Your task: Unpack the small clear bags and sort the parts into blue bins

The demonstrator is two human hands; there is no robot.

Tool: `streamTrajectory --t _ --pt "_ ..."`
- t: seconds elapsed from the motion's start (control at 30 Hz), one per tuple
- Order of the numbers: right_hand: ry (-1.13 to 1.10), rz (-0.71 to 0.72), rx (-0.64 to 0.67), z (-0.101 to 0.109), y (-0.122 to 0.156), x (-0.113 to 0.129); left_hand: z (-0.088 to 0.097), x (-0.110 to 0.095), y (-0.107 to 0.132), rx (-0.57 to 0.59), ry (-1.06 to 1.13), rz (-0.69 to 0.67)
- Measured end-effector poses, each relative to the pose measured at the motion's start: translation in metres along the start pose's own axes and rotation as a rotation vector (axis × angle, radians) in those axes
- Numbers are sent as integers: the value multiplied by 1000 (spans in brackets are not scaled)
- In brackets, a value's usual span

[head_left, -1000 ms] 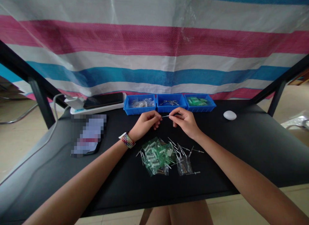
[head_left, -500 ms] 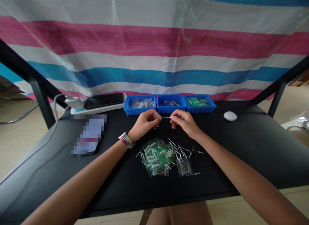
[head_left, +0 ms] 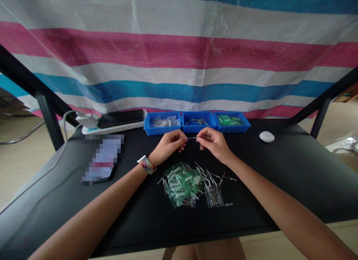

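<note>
My left hand [head_left: 171, 143] and my right hand [head_left: 213, 142] meet over the middle of the black table, each in a pinch. Between their fingertips stretches a thin silver blind rivet [head_left: 192, 138], held at both ends. Just beyond it stand three blue bins: the left bin [head_left: 162, 131] holds small clear bags, the middle bin [head_left: 200, 128] loose rivets, the right bin [head_left: 233, 128] green packets. Nearer to me lies a heap of green packets [head_left: 181, 183]. Loose rivets [head_left: 207, 175] and a clear bag [head_left: 214, 196] with brownish pins lie to its right.
At the left are a phone [head_left: 103, 159] with a blurred screen and a white power strip [head_left: 112, 128] carrying a dark phone [head_left: 121, 118]. A white cable [head_left: 63, 152] runs off the table's left side. A white oval object [head_left: 266, 136] sits at right. A striped sheet [head_left: 179, 47] hangs behind.
Both hands stay almost in place with the rivet between them; it tilts slightly differently now. The whole view has shifted a little.
</note>
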State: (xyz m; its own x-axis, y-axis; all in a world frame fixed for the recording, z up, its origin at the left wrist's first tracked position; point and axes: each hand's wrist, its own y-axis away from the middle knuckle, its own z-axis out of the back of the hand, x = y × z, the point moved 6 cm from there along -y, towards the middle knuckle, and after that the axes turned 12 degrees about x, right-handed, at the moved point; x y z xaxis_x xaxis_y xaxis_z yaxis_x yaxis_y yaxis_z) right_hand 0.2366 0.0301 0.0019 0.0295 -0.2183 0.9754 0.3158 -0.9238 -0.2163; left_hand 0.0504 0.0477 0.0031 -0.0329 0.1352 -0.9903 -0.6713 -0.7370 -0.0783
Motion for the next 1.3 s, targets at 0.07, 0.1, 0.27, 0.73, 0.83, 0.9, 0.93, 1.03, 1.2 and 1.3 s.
streamTrajectory --t 0.07,0.1,0.27,0.73,0.83,0.9,0.93,1.03,1.2,1.3 --pt "-36 -14 6 0 -1 -1 0 0 0 4 0 -7" --pt "-56 -26 17 0 -1 -1 0 -1 0 5 0 -12" --pt "-86 -67 60 -2 -1 0 1 -5 0 13 -14 -38" --pt "-42 1 49 2 0 9 -1 -1 -1 38 30 -26" --pt "-2 85 -95 16 -1 16 0 1 -1 33 62 -20" --pt "31 108 -174 25 0 17 1 2 -1 35 73 -20" --pt "47 100 -192 28 -1 16 1 3 -1 37 75 -19" --pt "79 39 -195 32 -1 11 1 3 -1 42 76 -19" --pt "122 -5 -107 25 1 12 0 1 -1 49 76 -14" --pt "219 -58 161 7 2 15 0 0 -1 51 65 -12"
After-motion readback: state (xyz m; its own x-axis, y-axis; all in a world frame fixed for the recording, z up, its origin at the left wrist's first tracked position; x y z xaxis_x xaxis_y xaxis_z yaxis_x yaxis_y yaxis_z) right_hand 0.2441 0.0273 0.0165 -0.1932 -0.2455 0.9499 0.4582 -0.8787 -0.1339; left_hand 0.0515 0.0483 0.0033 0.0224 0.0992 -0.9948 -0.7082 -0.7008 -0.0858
